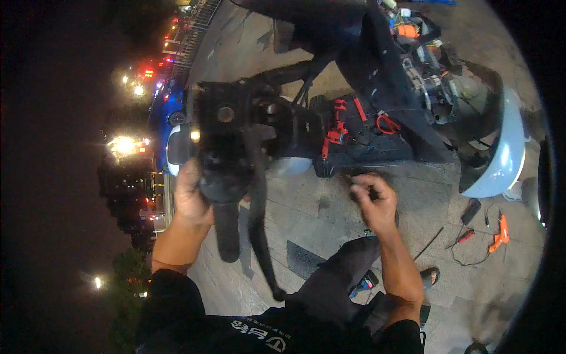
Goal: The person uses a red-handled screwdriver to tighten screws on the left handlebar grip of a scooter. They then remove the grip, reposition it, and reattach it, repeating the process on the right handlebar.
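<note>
A dark scooter handlebar with its black grip and long brake lever fills the middle left. My left hand is closed against the housing beside the grip, its thumb up and its other fingers hidden behind. Right of the handlebar, low beside the black footboard, my right hand is curled in a pinch; a small dark bit shows at its fingertips, too unclear to name. On the footboard lie a red hand tool, a red-handled tool and red-handled pliers.
Exposed wiring fills the scooter's opened body, near a pale blue panel. On the paving at right lie an orange glue gun, a red-handled screwdriver and a small black box. A blue car stands beyond.
</note>
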A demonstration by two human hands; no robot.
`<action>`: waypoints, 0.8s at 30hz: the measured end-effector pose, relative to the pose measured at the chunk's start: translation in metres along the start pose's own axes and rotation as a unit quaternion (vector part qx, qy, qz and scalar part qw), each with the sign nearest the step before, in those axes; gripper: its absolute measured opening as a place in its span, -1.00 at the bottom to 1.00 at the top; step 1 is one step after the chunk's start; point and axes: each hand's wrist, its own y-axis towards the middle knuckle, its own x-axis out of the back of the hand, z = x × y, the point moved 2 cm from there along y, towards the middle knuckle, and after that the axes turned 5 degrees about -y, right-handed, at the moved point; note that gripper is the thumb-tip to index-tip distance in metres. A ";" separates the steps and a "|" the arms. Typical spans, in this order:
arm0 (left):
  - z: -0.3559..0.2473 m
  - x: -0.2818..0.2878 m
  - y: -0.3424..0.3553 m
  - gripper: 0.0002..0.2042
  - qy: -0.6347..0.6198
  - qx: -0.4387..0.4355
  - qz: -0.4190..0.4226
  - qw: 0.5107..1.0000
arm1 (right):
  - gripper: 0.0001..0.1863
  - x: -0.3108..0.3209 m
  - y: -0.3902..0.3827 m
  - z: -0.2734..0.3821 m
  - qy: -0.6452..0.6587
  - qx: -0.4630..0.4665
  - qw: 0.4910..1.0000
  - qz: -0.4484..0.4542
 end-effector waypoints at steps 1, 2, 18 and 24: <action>-0.001 0.003 0.001 -0.18 -0.021 0.004 0.031 0.999 | -0.81 -0.007 0.008 0.041 0.000 0.050 0.999 0.010; 0.002 0.005 0.002 -0.21 -0.047 0.012 0.062 0.997 | -0.85 -0.015 0.016 0.073 -0.005 0.095 0.995 0.021; 0.002 -0.014 0.003 -0.24 -0.053 -0.044 -0.003 0.998 | -0.77 -0.080 0.063 0.123 0.442 -0.089 0.887 0.100; 0.001 -0.019 0.002 -0.31 -0.066 -0.033 0.093 0.993 | -0.81 -0.072 0.062 0.114 0.444 -0.062 0.887 0.109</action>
